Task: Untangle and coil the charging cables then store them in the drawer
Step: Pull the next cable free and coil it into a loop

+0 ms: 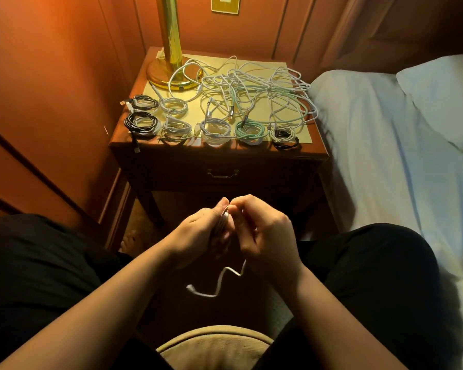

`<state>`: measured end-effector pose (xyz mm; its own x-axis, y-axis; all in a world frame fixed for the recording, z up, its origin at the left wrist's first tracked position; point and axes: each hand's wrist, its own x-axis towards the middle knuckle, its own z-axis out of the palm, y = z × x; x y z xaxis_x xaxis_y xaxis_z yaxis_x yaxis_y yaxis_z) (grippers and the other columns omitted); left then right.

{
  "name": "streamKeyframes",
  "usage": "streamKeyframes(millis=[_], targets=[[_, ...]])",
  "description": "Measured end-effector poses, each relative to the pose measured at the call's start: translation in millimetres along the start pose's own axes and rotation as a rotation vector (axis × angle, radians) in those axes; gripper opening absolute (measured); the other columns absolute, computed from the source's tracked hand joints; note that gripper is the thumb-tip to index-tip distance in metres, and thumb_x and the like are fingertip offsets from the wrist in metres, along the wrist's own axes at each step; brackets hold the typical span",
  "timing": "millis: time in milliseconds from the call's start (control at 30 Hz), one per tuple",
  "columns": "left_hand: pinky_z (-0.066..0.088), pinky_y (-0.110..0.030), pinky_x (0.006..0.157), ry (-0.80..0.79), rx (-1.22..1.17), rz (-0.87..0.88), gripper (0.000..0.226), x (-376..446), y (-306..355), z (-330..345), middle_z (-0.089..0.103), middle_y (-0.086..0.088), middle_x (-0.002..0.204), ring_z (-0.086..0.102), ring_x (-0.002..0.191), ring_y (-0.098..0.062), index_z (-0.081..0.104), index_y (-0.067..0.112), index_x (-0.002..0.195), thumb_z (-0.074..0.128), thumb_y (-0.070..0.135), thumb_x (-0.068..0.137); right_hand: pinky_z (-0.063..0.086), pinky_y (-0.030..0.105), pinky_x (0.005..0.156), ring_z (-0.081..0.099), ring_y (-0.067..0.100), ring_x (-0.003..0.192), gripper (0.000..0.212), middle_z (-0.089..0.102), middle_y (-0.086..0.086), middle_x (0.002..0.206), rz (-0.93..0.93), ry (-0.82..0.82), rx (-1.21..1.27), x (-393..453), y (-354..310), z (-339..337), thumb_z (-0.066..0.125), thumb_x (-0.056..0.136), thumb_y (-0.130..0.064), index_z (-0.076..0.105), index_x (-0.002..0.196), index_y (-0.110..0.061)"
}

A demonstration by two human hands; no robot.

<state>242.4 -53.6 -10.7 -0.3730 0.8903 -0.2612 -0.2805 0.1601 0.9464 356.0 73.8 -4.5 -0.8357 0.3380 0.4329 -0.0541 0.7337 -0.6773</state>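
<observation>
My left hand [198,228] grips a small coil of white cable [224,218] in front of my lap. My right hand [265,231] pinches the same cable at the top of the coil. The cable's loose end with its plug [219,284] dangles below my hands. On the wooden nightstand [219,156] a tangle of white and mint cables [251,86] lies at the back. Several coiled cables sit along its front edge, among them a black coil [141,122] and a mint coil [250,130]. The drawer [222,173] below is closed.
A brass lamp base [171,73] stands at the nightstand's back left. A bed with white sheets [398,145] is on the right and an orange wall panel [51,89] on the left. My knees in dark trousers flank a beige seat cushion [214,345].
</observation>
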Motion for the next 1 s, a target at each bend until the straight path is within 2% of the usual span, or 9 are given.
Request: streamKeyframes(millis=[100, 200, 333, 467, 567, 700, 800, 900, 1000], targets=[[0.036, -0.030, 0.054, -0.095, -0.075, -0.063, 0.067, -4, 6, 8, 0.036, -0.003, 0.055, 0.038, 0.052, -0.019, 0.054, 0.014, 0.063, 0.025, 0.065, 0.096, 0.056, 0.041, 0.062, 0.070, 0.011, 0.078, 0.009, 0.070, -0.012, 0.088, 0.083, 0.033, 0.089, 2, 9, -4, 0.062, 0.105, -0.023, 0.071, 0.106, -0.021], [0.034, -0.030, 0.053, -0.127, -0.201, -0.021, 0.052, -5, 9, 11, 0.029, -0.003, 0.057, 0.032, 0.051, -0.018, 0.051, 0.015, 0.062, 0.034, 0.049, 0.097, 0.058, 0.050, 0.066, 0.073, 0.016, 0.079, 0.015, 0.074, -0.007, 0.088, 0.231, 0.008, 0.238, 3, 15, 5, 0.059, 0.106, -0.032, 0.073, 0.106, -0.026], [0.040, -0.027, 0.054, -0.078, -0.445, 0.031, 0.047, -5, 5, 8, 0.032, 0.001, 0.059, 0.034, 0.053, -0.013, 0.052, 0.015, 0.066, 0.038, 0.039, 0.104, 0.060, 0.048, 0.075, 0.073, 0.011, 0.085, 0.025, 0.077, -0.005, 0.090, 0.405, -0.165, 0.293, -4, 17, 26, 0.049, 0.108, -0.036, 0.073, 0.106, -0.031], [0.048, -0.025, 0.059, 0.089, -0.785, 0.010, 0.043, -4, 14, 2, 0.041, 0.004, 0.064, 0.043, 0.058, -0.009, 0.061, 0.013, 0.075, 0.039, 0.033, 0.106, 0.040, 0.028, 0.049, 0.054, 0.004, 0.052, 0.026, 0.066, 0.000, 0.068, 0.432, -0.382, 0.195, -4, 13, 28, 0.049, 0.110, -0.027, 0.071, 0.099, -0.017], [0.052, -0.023, 0.060, 0.290, -0.898, 0.020, 0.035, 2, 20, -4, 0.047, 0.004, 0.065, 0.049, 0.056, -0.008, 0.057, 0.013, 0.084, 0.040, 0.031, 0.108, 0.036, 0.033, 0.047, 0.049, 0.013, 0.049, 0.031, 0.061, 0.002, 0.062, 0.396, -0.438, 0.182, -5, 3, 28, 0.053, 0.108, -0.032, 0.068, 0.088, -0.013], [0.053, -0.029, 0.075, 0.448, -0.704, 0.058, 0.038, 7, 14, -12, 0.056, 0.002, 0.066, 0.059, 0.060, -0.009, 0.058, 0.012, 0.086, 0.037, 0.033, 0.110, 0.042, 0.036, 0.050, 0.054, 0.018, 0.051, 0.038, 0.059, 0.001, 0.057, 0.281, -0.468, 0.032, 1, -2, 18, 0.057, 0.100, -0.035, 0.064, 0.069, -0.015], [0.056, -0.034, 0.079, 0.486, -0.380, 0.156, 0.043, 9, 6, -28, 0.067, -0.004, 0.073, 0.068, 0.072, -0.014, 0.065, 0.006, 0.092, 0.035, 0.031, 0.111, 0.042, 0.035, 0.051, 0.053, 0.014, 0.051, 0.037, 0.055, -0.004, 0.056, 0.200, -0.487, 0.074, 2, -6, 9, 0.056, 0.101, -0.031, 0.058, 0.066, -0.019], [0.054, -0.035, 0.081, 0.372, 0.086, 0.155, 0.044, 8, -1, -36, 0.073, -0.008, 0.087, 0.070, 0.086, -0.022, 0.074, 0.013, 0.094, 0.041, 0.039, 0.109, 0.037, 0.028, 0.051, 0.050, 0.010, 0.054, 0.028, 0.054, -0.010, 0.064, 0.051, -0.339, -0.002, 0, -8, 8, 0.047, 0.101, -0.037, 0.056, 0.078, -0.025], [0.051, -0.042, 0.079, 0.200, 0.232, 0.160, 0.040, 5, -4, -23, 0.069, -0.008, 0.089, 0.063, 0.084, -0.025, 0.074, 0.016, 0.091, 0.046, 0.043, 0.102, 0.043, 0.029, 0.058, 0.056, 0.009, 0.067, 0.029, 0.060, -0.009, 0.077, -0.005, -0.217, -0.008, 5, -5, 0, 0.045, 0.104, -0.036, 0.062, 0.089, -0.018]])
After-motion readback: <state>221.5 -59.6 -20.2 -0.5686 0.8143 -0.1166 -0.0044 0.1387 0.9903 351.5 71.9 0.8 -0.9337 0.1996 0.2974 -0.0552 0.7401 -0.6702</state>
